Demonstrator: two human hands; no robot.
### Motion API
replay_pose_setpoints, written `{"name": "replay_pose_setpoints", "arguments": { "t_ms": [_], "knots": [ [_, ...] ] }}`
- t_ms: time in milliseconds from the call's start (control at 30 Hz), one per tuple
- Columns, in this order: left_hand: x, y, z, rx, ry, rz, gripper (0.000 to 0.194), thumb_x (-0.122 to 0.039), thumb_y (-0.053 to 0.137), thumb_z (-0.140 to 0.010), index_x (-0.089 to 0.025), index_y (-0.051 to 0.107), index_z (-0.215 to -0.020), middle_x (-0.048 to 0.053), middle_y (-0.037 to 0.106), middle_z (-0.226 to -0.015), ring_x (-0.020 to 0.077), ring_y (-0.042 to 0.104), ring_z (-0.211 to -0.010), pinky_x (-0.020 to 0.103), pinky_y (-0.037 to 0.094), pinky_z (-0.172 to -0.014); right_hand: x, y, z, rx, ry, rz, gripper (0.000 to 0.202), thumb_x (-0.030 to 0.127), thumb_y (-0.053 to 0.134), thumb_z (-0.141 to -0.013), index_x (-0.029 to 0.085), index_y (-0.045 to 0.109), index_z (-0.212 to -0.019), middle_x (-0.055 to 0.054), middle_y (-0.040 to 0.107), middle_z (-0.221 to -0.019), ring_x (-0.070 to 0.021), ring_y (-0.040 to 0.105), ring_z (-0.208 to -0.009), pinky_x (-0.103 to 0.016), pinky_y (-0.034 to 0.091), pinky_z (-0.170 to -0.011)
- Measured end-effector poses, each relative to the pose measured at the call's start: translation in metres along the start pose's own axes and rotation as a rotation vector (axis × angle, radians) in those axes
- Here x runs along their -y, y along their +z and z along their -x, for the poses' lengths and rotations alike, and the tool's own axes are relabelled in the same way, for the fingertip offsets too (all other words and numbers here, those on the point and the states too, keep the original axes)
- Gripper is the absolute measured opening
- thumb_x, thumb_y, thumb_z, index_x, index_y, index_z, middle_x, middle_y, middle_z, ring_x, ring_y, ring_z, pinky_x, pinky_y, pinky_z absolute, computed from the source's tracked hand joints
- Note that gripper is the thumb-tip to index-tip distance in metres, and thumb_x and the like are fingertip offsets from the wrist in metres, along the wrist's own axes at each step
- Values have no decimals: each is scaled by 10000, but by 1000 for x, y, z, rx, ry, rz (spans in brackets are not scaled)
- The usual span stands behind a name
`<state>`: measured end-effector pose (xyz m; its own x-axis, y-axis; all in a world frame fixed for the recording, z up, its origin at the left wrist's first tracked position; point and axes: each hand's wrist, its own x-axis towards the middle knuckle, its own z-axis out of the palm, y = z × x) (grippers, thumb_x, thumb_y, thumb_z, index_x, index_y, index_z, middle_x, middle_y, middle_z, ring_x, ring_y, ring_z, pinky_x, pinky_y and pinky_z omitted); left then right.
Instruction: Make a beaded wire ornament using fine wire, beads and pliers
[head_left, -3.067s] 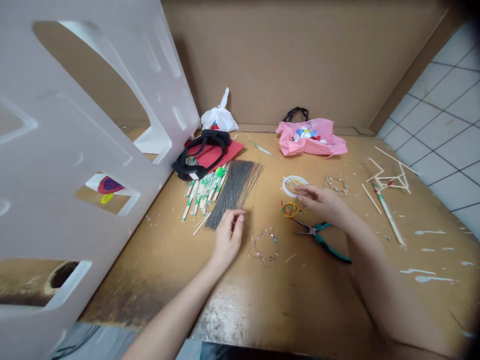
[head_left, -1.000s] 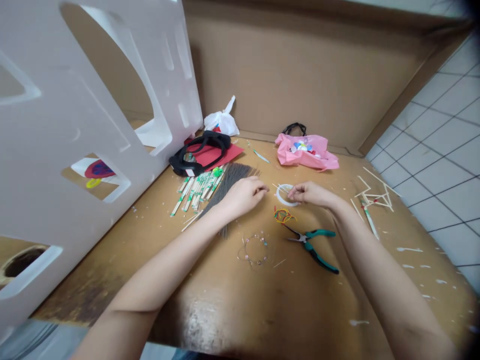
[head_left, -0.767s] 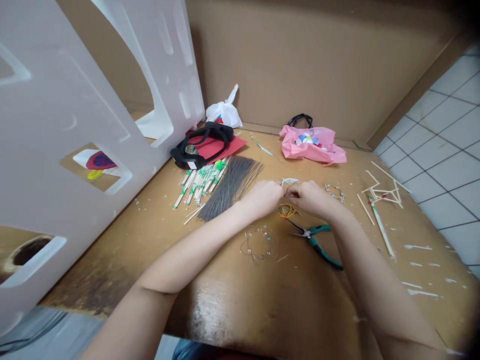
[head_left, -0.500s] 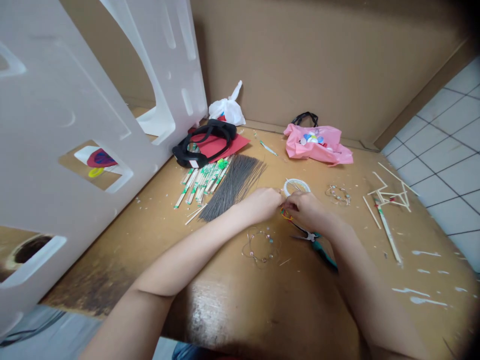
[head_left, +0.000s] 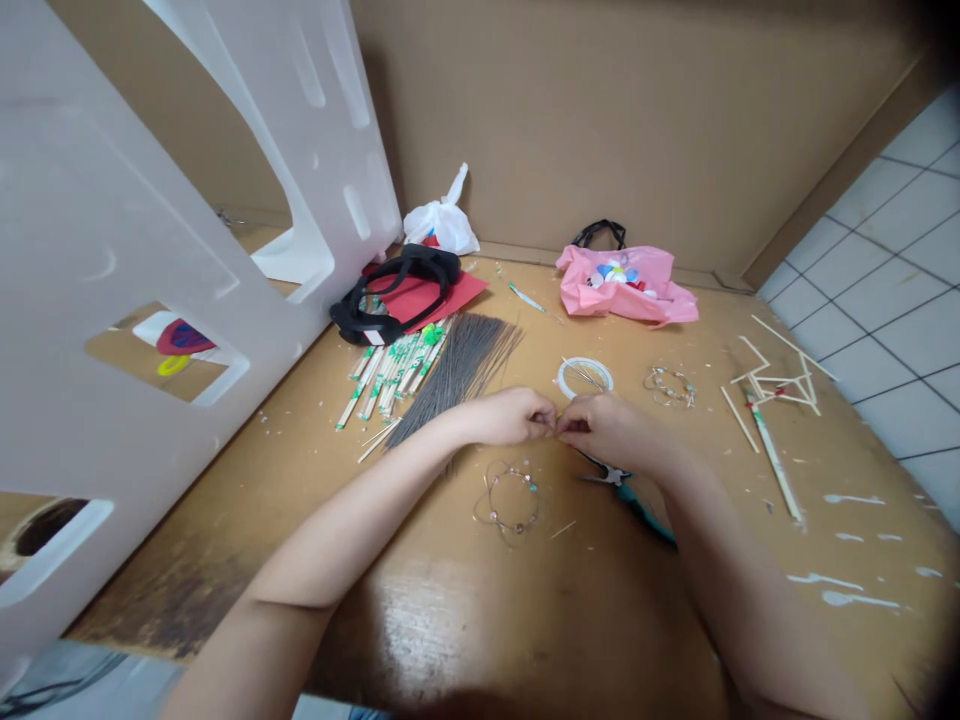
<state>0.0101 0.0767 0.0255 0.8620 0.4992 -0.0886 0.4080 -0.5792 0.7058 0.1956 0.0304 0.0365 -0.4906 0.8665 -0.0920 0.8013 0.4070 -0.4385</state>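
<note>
My left hand (head_left: 511,416) is closed in a pinch above the middle of the table. Close against it, my right hand (head_left: 611,428) pinches too, and the fingertips of both almost meet. A tiny yellowish bit shows between them, too small to name. Just behind the right hand lies a white ring (head_left: 564,376) with thin wires across it. Pliers with teal handles (head_left: 636,500) rest partly under the right forearm. Nearer to me is a wire loop strung with beads (head_left: 517,527); a second beaded wire loop (head_left: 675,388) lies to the right.
A fan of grey wires (head_left: 450,370) and paper-wrapped chopsticks (head_left: 364,390) lie left, beside a black headband-like device (head_left: 352,318) on red paper. Behind are a pink bag (head_left: 577,290) and a white bag (head_left: 442,225). A stick frame (head_left: 780,385) stands right; a white plastic panel (head_left: 315,180) rises left.
Both hands have shifted slightly left and toward me, uncovering more of the white ring. The colourful strands seen by the right hand are now mostly hidden. The view has turned a little.
</note>
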Motion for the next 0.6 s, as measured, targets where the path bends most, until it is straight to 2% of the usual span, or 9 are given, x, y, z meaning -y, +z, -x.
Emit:
{"name": "replay_pose_setpoints", "arguments": {
  "t_ms": [67, 133, 233, 333, 600],
  "knots": [
    [-2, -1, 1, -12, -8, 25, 129, -131, 489, -768, -120, 616, -786, -27, 517, -633, 68, 416, -571, 191, 321, -545, 2, -1, 0, -24, -12, -4, 165, 170, 525, -731, 201, 684, -697, -14, 676, -701, -136, 568, -665, -241, 401, -621],
    [-5, -4, 3, -20, -33, 122, 110, -155, 494, -785, -122, 597, -807, -34, 495, -622, 59, 412, -533, 186, 325, -518, 3, -5, 0, -26, 32, -110, 137, 196, 532, -739, 188, 663, -700, -6, 662, -656, -127, 563, -620, -240, 404, -592],
    [-9, -11, 6, -52, -57, 411, 109, -217, 497, -817, -128, 553, -843, -41, 480, -626, 49, 432, -489, 181, 362, -483, 1, -13, -1, -14, 140, -459, 132, 295, 566, -749, 177, 625, -757, 2, 652, -624, -126, 590, -574, -247, 435, -562],
    [-13, -15, 8, -141, -17, 617, 113, -240, 519, -821, -129, 531, -832, -34, 495, -643, 45, 456, -474, 183, 391, -465, 2, -20, -1, -63, 171, -732, 203, 366, 633, -713, 175, 599, -771, 3, 650, -598, -129, 612, -554, -266, 468, -574],
    [-23, -15, 8, -353, 60, 765, 175, -291, 575, -799, -121, 530, -795, -37, 531, -583, 52, 496, -443, 192, 428, -461, 16, -27, 3, -220, 153, -928, 284, 418, 705, -662, 166, 605, -747, 12, 646, -567, -112, 602, -529, -266, 487, -569]
  ]
}}
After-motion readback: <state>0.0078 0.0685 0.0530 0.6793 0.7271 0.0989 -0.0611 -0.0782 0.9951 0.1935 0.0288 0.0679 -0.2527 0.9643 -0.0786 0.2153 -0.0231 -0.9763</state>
